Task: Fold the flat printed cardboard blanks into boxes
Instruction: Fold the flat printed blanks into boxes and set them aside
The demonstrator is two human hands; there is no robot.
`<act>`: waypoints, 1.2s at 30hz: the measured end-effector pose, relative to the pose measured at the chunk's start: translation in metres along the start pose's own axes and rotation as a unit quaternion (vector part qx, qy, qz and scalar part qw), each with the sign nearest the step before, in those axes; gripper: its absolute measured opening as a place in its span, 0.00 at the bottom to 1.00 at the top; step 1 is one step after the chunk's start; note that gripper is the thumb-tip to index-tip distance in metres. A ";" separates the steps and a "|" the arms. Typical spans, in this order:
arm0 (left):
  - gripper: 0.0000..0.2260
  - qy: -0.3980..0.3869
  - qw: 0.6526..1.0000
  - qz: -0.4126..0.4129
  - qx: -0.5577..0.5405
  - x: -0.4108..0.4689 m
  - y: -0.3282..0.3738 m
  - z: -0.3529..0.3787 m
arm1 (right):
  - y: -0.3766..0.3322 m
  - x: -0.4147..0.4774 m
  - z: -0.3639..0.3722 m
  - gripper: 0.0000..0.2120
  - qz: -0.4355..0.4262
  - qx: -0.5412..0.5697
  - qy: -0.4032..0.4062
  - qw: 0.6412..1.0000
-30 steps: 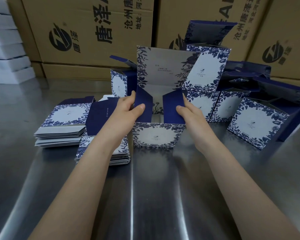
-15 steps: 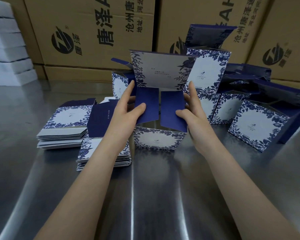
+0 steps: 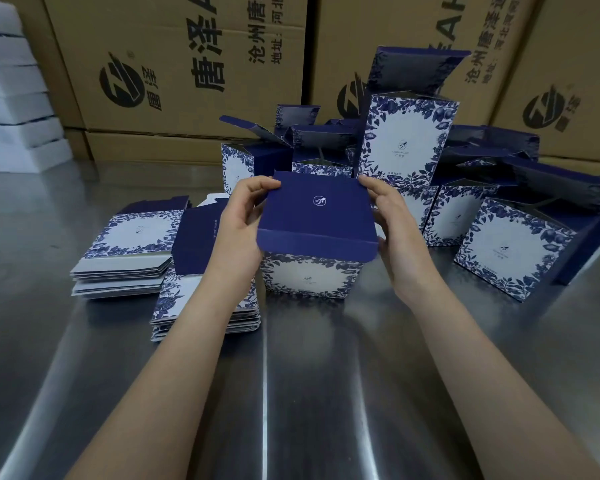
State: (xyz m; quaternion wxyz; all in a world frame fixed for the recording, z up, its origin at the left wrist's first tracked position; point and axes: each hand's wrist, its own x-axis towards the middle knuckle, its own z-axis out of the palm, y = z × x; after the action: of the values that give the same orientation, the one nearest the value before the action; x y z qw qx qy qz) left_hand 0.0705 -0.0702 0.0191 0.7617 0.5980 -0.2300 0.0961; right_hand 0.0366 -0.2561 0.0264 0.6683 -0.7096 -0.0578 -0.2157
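— Where's the box point(image 3: 312, 277)?
— On the table point(image 3: 326, 393), mid-frame, between both hands, floral front facing the camera.
— And the grip?
— The left hand point(image 3: 236, 233) pinches the lid point(image 3: 317, 216) at its far left corner, fingers curled round the edge. The right hand point(image 3: 397, 233) clasps the box's right side, with fingertips at the far right corner and thumb near the front fold.
— Is the lid down?
— It lies across the top (dark blue, small white logo). Its front flap hangs over the front wall, outside it.
— What's around?
— Two stacks of flat blanks point(image 3: 125, 268) lie just to the left, the nearer one partly under the left forearm. Made boxes point(image 3: 510, 247) crowd behind and to the right, some with lids up. Brown cartons point(image 3: 187, 64) line the back.
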 end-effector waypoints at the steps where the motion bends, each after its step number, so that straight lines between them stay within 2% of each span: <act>1: 0.10 0.008 1.000 -0.019 -0.014 0.000 0.001 0.000 | 0.000 0.000 0.000 0.16 0.004 -0.003 0.000 1.000; 4: 0.14 0.022 0.996 -0.067 -0.046 0.003 0.002 0.000 | 0.002 -0.002 -0.002 0.16 0.005 -0.002 -0.014 1.000; 7: 0.09 0.006 0.997 -0.071 -0.043 0.002 -0.001 -0.002 | 0.006 -0.004 -0.001 0.17 -0.002 0.000 -0.025 1.000; 9: 0.13 -0.018 0.997 -0.066 -0.032 0.002 -0.005 -0.004 | 0.007 -0.004 0.000 0.18 -0.004 -0.011 -0.025 1.000; 11: 0.17 -0.036 0.997 -0.064 -0.019 0.002 -0.007 -0.005 | 0.009 -0.005 0.003 0.14 -0.020 -0.035 0.001 0.999; 15: 0.15 -0.025 0.998 -0.056 0.033 0.001 -0.008 -0.002 | 0.009 -0.010 0.007 0.08 -0.099 -0.096 0.078 0.987; 17: 0.13 -0.016 0.994 -0.041 0.095 -0.001 -0.008 0.002 | 0.009 -0.013 0.007 0.07 -0.110 -0.106 0.055 0.987; 20: 0.11 -0.027 0.992 -0.035 0.119 -0.007 -0.010 0.009 | 0.013 -0.015 0.006 0.08 -0.117 -0.108 0.005 0.987; 23: 0.18 -0.050 0.989 -0.039 0.133 -0.010 -0.012 0.009 | 0.015 -0.014 0.007 0.12 -0.122 -0.130 -0.027 0.984; 28: 0.17 -0.017 0.993 -0.007 0.117 -0.010 -0.016 0.006 | 0.017 -0.011 0.006 0.14 -0.123 -0.134 -0.033 0.983; 31: 0.16 0.007 0.992 0.014 0.128 -0.011 -0.019 0.007 | 0.016 -0.012 0.004 0.14 -0.112 -0.082 -0.041 0.990; 36: 0.20 -0.034 0.983 0.025 0.180 -0.010 -0.021 0.006 | 0.016 -0.009 0.001 0.12 -0.081 -0.024 -0.028 0.996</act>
State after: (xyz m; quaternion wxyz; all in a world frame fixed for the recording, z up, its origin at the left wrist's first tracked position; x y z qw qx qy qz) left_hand 0.0689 -0.0800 -0.0029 0.6307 0.7224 -0.2494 0.1349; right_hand 0.0343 -0.2551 0.0084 0.6293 -0.7243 -0.1288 -0.2505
